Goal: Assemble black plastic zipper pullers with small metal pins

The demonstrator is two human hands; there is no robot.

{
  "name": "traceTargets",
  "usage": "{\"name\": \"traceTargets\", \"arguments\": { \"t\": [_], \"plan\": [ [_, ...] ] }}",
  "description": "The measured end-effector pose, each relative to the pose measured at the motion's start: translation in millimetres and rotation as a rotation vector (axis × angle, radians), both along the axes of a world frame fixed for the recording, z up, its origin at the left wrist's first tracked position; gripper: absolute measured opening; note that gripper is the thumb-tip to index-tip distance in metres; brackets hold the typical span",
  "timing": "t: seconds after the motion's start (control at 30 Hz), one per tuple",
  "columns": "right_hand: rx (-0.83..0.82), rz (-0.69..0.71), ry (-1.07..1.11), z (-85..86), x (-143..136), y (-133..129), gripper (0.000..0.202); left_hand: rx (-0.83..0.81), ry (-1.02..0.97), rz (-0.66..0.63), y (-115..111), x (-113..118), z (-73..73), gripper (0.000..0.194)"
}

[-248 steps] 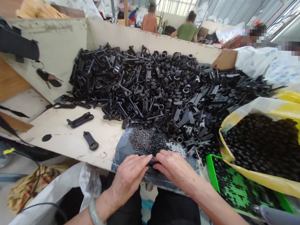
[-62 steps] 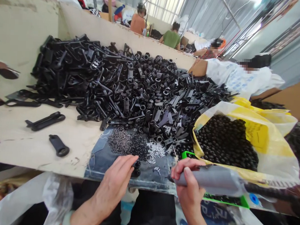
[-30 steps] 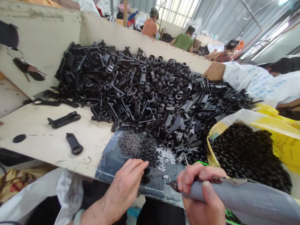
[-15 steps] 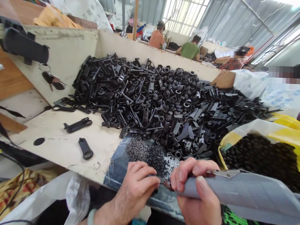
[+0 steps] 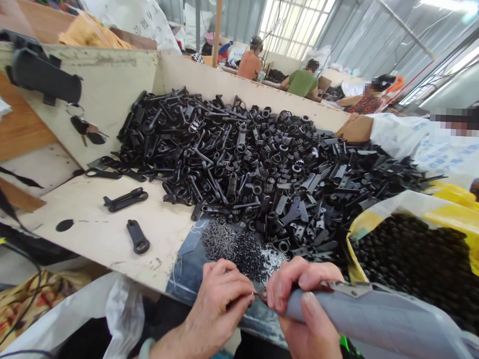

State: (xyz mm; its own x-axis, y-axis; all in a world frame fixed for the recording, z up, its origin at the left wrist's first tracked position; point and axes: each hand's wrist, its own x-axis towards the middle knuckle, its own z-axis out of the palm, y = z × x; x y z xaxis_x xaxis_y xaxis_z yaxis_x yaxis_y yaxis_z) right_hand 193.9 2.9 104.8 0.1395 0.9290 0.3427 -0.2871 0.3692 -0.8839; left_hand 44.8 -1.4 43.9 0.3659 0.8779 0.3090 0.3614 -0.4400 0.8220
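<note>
My right hand [image 5: 309, 309] is wrapped round a grey electric screwdriver [image 5: 380, 318], which lies sideways with its bit pointing left. My left hand [image 5: 222, 300] is closed in a pinch at the tip of the bit; what lies between the fingers is mostly hidden. Just beyond the hands, small hardware sits in heaps on a dark cloth [image 5: 184, 267]: brownish-grey pieces [image 5: 218, 241], black pieces [image 5: 246, 254] and silver pieces [image 5: 273, 259]. Behind them spreads a large pile of black plastic parts [image 5: 225, 152], with handle-like pieces, rings and flat blades.
Two loose black parts, one a ring-ended handle [image 5: 137, 237], lie on the pale board at left. Keys [image 5: 88, 130] hang on the left wall. A yellow-edged bag [image 5: 421, 200] of small black pieces stands at right. Several people sit farther back.
My right hand and the screwdriver have shifted slightly left and tilted, the tool's rear end dropping. My left hand stays by the bit, its fingers a little lower.
</note>
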Motion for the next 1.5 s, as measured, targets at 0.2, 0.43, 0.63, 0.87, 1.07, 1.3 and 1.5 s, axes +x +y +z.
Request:
{"name": "traceTargets", "arguments": {
  "t": [0.2,0.43,0.63,0.87,1.07,1.3,1.5],
  "plan": [
    [-0.015,0.015,0.011,0.2,3.5,1.6,0.019,-0.012,0.037,0.024,0.7,1.2,2.7,0.012],
    [-0.019,0.030,0.000,-2.1,4.6,0.2,0.018,0.025,0.060,-0.025,1.7,-0.1,3.3,0.016],
    [-0.011,0.038,0.021,0.2,5.4,3.4,0.019,0.030,0.080,-0.026,3.8,-1.8,0.0,0.015],
    [0.006,0.023,0.026,4.4,6.3,7.5,0.018,0.030,0.036,0.077,1.4,-6.4,-9.8,0.017],
    [-0.005,0.032,-0.010,-6.6,5.9,9.6,0.019,0.079,0.052,0.101,1.7,-9.7,-19.6,0.019],
    [-0.016,0.046,-0.063,-24.6,5.9,12.4,0.019,0.058,0.115,-0.004,6.7,-4.3,-20.6,0.015],
    [-0.044,0.065,-0.103,-39.5,5.9,11.1,0.017,0.063,0.140,-0.033,8.4,-2.6,-24.6,0.013]
  ]
}}
